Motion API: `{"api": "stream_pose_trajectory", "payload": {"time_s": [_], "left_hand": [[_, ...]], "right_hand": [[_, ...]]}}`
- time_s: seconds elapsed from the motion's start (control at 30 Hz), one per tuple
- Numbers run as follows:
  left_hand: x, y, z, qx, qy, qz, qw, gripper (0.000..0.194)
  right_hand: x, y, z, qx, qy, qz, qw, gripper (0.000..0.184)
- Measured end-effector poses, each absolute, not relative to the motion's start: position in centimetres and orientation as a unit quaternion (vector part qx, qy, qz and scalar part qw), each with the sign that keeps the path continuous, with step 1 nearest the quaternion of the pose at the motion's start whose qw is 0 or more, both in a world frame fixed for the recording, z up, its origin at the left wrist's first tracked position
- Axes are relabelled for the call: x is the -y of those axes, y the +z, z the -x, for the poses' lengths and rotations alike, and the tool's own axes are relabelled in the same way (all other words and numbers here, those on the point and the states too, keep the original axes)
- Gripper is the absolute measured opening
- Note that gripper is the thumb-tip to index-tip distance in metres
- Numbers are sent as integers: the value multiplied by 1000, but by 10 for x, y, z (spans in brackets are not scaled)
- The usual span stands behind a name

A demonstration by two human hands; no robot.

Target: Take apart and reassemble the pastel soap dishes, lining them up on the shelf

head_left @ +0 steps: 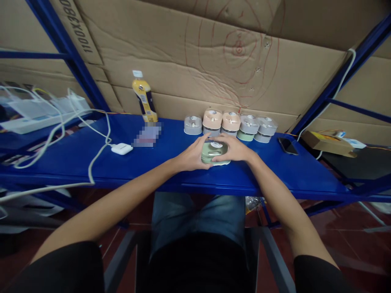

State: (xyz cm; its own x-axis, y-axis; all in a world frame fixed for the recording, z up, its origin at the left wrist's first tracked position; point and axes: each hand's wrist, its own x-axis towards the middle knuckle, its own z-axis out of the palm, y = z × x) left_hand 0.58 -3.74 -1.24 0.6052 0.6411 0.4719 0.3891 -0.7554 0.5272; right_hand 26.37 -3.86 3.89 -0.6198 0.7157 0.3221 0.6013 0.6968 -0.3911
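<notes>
A small round green device [214,151] with a white top label sits on the blue shelf surface [171,171] in front of me. My left hand [192,156] grips its left side with curled fingers. My right hand [236,149] wraps over its top and right side. Just behind it stands a row of several similar round devices [231,124] in grey, peach and pale green, some stacked two high, against the cardboard wall.
A yellow drink bottle [144,97] stands at the back left. A white charger [121,148] with cables lies left of my hands, a blurred card [147,136] beside it. A dark phone [287,145] lies right. A cardboard box [327,143] sits far right.
</notes>
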Motion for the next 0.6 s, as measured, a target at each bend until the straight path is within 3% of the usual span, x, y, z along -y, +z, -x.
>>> {"api": "stream_pose_trajectory", "payload": {"time_s": [0.27, 0.4, 0.47, 0.6], "left_hand": [[34, -11, -6, -306, 317, -873, 208, 126], [34, -10, -1, -308, 337, -872, 176, 112], [33, -5, 6, -337, 374, -852, 147, 103], [13, 15, 19, -459, 503, -728, 77, 92]], "right_hand": [[38, 32, -264, 900, 143, 348, 220, 90], [36, 28, -262, 893, 156, 345, 244, 100], [33, 29, -264, 870, 148, 361, 300, 95], [17, 38, -292, 756, 28, 436, 487, 64]]}}
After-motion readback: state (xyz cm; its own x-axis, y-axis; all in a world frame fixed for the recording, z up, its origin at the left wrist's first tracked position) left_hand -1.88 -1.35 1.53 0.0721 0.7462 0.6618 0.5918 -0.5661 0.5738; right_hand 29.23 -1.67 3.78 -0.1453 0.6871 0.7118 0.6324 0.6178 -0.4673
